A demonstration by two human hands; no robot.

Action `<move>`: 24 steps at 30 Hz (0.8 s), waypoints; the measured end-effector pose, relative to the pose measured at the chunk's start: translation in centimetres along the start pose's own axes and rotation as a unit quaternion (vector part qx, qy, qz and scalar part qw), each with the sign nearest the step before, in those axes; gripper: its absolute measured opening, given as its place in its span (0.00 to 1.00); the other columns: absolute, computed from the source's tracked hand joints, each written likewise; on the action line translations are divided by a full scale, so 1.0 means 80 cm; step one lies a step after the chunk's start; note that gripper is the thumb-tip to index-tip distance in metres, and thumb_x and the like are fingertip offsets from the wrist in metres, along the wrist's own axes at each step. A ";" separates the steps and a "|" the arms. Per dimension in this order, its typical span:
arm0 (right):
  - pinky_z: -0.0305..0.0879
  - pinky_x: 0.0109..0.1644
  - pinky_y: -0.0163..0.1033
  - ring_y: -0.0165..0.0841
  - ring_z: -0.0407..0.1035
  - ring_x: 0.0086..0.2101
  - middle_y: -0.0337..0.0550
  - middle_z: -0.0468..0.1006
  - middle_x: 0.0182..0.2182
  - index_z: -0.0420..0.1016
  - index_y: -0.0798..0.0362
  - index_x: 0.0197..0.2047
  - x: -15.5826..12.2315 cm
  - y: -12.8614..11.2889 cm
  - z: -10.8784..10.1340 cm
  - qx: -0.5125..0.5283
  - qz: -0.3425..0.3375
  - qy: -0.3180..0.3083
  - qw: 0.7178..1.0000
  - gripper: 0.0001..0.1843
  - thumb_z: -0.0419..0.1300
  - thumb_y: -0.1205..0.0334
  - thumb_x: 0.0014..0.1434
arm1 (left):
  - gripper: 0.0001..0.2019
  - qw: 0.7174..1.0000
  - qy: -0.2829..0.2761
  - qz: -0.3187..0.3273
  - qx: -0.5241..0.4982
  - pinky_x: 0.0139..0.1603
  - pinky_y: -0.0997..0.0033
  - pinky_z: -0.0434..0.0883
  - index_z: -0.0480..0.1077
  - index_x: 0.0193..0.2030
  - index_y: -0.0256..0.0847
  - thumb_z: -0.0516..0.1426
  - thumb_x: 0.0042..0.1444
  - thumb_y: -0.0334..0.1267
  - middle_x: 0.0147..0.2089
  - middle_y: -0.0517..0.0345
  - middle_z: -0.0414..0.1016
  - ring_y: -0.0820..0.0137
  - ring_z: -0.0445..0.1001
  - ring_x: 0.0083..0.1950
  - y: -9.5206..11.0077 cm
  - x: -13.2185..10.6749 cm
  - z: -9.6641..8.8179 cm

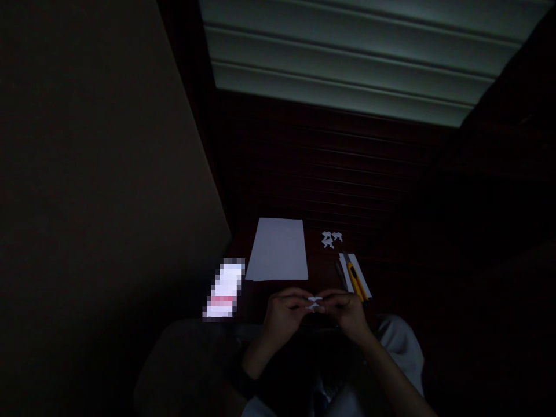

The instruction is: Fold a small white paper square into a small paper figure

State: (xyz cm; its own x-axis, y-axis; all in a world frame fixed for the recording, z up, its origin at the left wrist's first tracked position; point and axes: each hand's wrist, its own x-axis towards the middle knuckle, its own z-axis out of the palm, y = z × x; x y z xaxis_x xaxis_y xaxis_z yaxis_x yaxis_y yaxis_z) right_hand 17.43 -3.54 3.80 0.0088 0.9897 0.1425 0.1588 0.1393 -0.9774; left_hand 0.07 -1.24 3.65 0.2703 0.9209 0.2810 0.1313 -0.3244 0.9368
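Note:
Between the fingertips of both hands is a small folded piece of white paper [314,302], held low over the near side of a dark table. My left hand [284,313] pinches its left end, and my right hand [345,311] pinches its right end. The fingers hide part of its shape. Beyond them, several small folded paper pieces [328,240] lie grouped at the back right. A stack of white paper sheets [278,249] rests just past my left hand. Close to my right hand, a yellow utility knife [355,280] lies on a narrow strip of white paper [363,274].
A lit, blurred-out screen [224,289] is at the left edge of the table. A thin dark object [341,274] lies left of the knife. A wall [108,145] rises at the left, and pale slats [339,63] stand behind. The room is dim.

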 end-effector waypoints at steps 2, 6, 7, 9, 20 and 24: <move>0.69 0.35 0.39 0.36 0.73 0.32 0.43 0.79 0.32 0.80 0.49 0.24 0.000 -0.001 0.003 0.002 -0.004 0.010 1.000 0.02 0.68 0.63 0.43 | 0.03 1.000 0.005 -0.002 0.000 0.38 0.70 0.72 0.78 0.28 0.44 0.61 0.47 0.36 0.36 0.55 0.76 0.67 0.74 0.36 0.001 0.001 0.000; 0.69 0.35 0.39 0.36 0.73 0.32 0.43 0.79 0.31 0.79 0.49 0.23 0.001 0.001 0.006 0.011 -0.014 0.025 1.000 0.01 0.68 0.63 0.44 | 0.03 1.000 0.018 -0.010 0.001 0.37 0.69 0.72 0.77 0.26 0.43 0.61 0.47 0.37 0.34 0.54 0.77 0.67 0.74 0.36 0.004 0.002 0.001; 0.69 0.35 0.39 0.36 0.73 0.32 0.43 0.79 0.31 0.79 0.49 0.23 0.000 0.001 0.007 0.016 -0.016 0.026 0.999 0.02 0.68 0.63 0.44 | 0.03 1.000 0.018 -0.013 0.002 0.37 0.69 0.72 0.77 0.26 0.43 0.61 0.46 0.37 0.34 0.54 0.77 0.67 0.75 0.36 0.004 0.003 0.001; 0.68 0.36 0.40 0.36 0.73 0.31 0.43 0.79 0.31 0.79 0.50 0.23 0.000 0.002 0.008 0.024 -0.016 0.025 0.999 0.02 0.68 0.64 0.44 | 0.03 1.000 0.017 -0.018 0.005 0.37 0.69 0.72 0.77 0.26 0.43 0.62 0.45 0.37 0.32 0.54 0.77 0.67 0.75 0.35 0.004 0.003 0.002; 0.66 0.35 0.38 0.35 0.71 0.31 0.43 0.78 0.29 0.76 0.52 0.24 0.002 0.002 0.011 0.088 0.032 0.009 0.996 0.02 0.66 0.65 0.45 | 0.03 0.998 0.016 -0.057 -0.037 0.33 0.71 0.71 0.76 0.24 0.40 0.64 0.42 0.36 0.29 0.54 0.76 0.67 0.75 0.31 -0.001 0.006 0.001; 0.66 0.35 0.38 0.36 0.71 0.31 0.43 0.78 0.28 0.76 0.53 0.23 0.000 0.002 0.015 0.084 0.033 0.020 0.996 0.03 0.65 0.64 0.45 | 0.03 0.995 0.021 -0.071 -0.062 0.33 0.71 0.72 0.76 0.24 0.40 0.64 0.42 0.36 0.29 0.54 0.76 0.67 0.76 0.32 -0.006 0.005 0.003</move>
State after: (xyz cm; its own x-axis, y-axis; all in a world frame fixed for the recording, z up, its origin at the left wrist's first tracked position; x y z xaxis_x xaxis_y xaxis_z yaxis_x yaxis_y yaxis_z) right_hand 16.26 -3.47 3.45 0.0542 0.9954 0.0795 -0.0110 0.0802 -0.9967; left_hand 0.35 -0.79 3.24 0.2167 0.9646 0.1501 0.0458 -0.1637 0.9854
